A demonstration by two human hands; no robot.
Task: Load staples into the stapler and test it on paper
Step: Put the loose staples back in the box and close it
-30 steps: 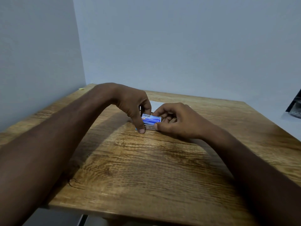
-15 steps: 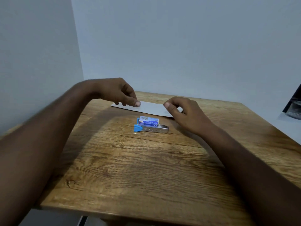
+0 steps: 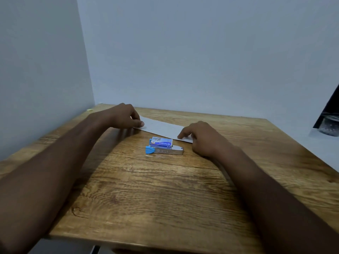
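A small silver stapler (image 3: 168, 151) with a blue end cap lies on the wooden table (image 3: 146, 198), near its middle. A blue staple box (image 3: 161, 143) sits right against the stapler's far side. Behind them a strip of white paper (image 3: 161, 127) lies flat across the table. My left hand (image 3: 124, 116) pinches the paper's left end, thumb on top. The fingertips of my right hand (image 3: 203, 138) grip the paper's right end, just right of the stapler. Neither hand touches the stapler or the box.
Walls close the table's left and far sides. A tiny yellow scrap (image 3: 89, 109) lies in the far left corner. Beyond the right edge, a clear container (image 3: 329, 123) stands against something dark.
Both hands let go of the staple box and stapler, which stay on the table, and moved back and apart to the two ends of the paper strip.
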